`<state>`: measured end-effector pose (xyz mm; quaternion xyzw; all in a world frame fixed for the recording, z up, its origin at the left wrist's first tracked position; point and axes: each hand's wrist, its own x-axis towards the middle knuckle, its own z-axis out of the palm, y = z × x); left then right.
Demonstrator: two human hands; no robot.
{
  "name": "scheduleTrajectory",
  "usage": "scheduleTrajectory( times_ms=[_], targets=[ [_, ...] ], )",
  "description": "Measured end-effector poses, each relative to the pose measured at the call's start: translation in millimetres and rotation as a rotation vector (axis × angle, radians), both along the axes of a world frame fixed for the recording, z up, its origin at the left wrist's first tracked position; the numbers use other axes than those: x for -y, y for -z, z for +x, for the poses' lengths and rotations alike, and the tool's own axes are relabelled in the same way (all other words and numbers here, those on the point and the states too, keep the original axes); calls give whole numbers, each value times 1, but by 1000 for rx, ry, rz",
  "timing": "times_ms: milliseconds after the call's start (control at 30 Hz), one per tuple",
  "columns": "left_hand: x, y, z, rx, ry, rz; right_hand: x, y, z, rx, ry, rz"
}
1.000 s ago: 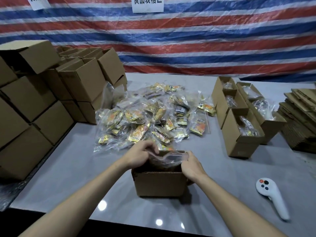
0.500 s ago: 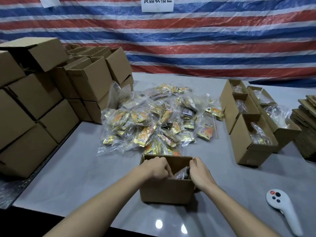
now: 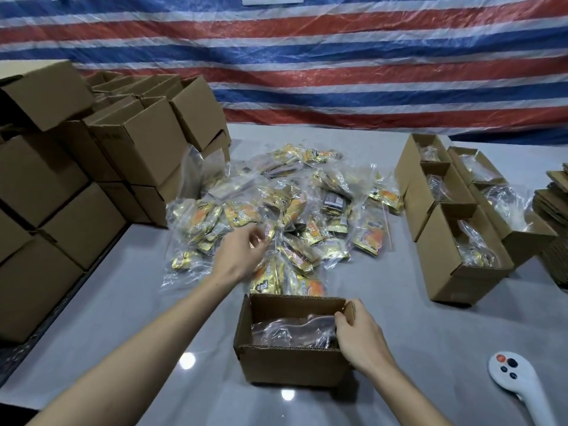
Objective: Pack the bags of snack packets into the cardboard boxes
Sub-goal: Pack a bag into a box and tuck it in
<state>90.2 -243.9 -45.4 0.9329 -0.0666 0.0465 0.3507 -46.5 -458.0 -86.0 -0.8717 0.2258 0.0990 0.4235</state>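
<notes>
An open cardboard box [image 3: 289, 365] stands on the grey table near me. A clear bag of snack packets [image 3: 292, 330] lies inside it. My right hand [image 3: 359, 333] holds the box's right wall, thumb on the rim and fingers inside by the bag. My left hand [image 3: 242, 256] hovers over the near edge of the pile of snack bags [image 3: 276, 207], slightly blurred, its fingers loosely curled and holding nothing. The pile spreads across the middle of the table, just behind the box.
Stacked cardboard boxes [image 3: 61, 186] fill the left side. Two rows of open boxes with bags in them [image 3: 445, 241] stand at the right, beside a stack of flat cardboard [image 3: 553, 210]. A white controller [image 3: 516, 385] lies at the front right. A striped tarp hangs behind.
The bag has gone down into the box. My left hand has left the box and reached forward over the pile. My right hand stays at the box's right wall.
</notes>
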Motion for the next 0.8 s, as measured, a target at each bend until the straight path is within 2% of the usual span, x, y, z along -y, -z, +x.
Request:
scheduleTrajectory(
  times_ms=[133, 267, 333, 467, 567, 700, 800],
  targets=[
    [-8, 24, 44, 220, -61, 233, 0, -1, -3, -18, -5, 10],
    [-18, 45, 76, 108, -36, 634, -1, -3, -7, -53, -9, 24],
    [-18, 56, 85, 98, -45, 703, -2, -4, -7, -81, 7, 38],
    [-11, 58, 99, 124, -119, 556, -4, -9, -6, -100, 32, 44],
    [-11, 51, 99, 161, -83, 425, -5, -11, -7, -114, 31, 58],
    [-16, 36, 90, 263, -69, 274, -4, -12, -3, -133, 29, 61],
    [-15, 23, 84, 321, -137, 178, 0, -9, 2, -111, -4, 70]
  ],
)
